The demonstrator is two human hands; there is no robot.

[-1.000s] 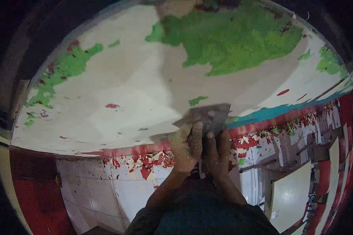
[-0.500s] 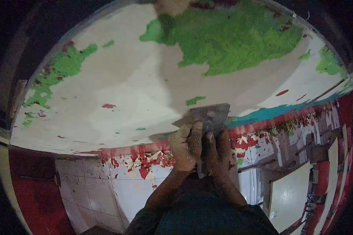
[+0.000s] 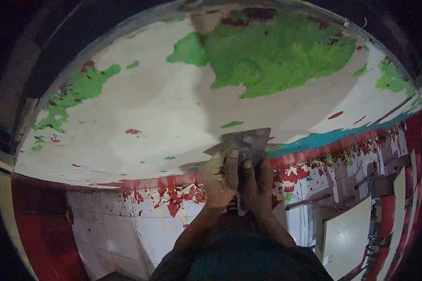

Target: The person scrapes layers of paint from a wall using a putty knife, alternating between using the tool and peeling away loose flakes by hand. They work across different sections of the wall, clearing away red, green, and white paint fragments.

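Both my hands grip one wide metal scraper (image 3: 246, 141), its blade pressed flat against a wall (image 3: 164, 107) of bare whitish plaster with green paint patches. My left hand (image 3: 219, 179) wraps the handle from the left, dusted with paint crumbs. My right hand (image 3: 257, 182) clasps it from the right, fingers pointing up to the blade. A small green paint fleck (image 3: 232, 124) sits just above the blade's upper edge. A large green paint patch (image 3: 276, 51) covers the wall higher up.
A red band (image 3: 159, 180) and a teal stripe (image 3: 323, 137) run along the wall's base. Red and white paint flakes (image 3: 173, 196) litter the tiled floor (image 3: 112, 225). Pale desks (image 3: 344, 234) and red chairs stand at the right.
The scraper and both hands slid slightly down and left on the wall. The green fleck above the blade looks smaller and thinner than before.
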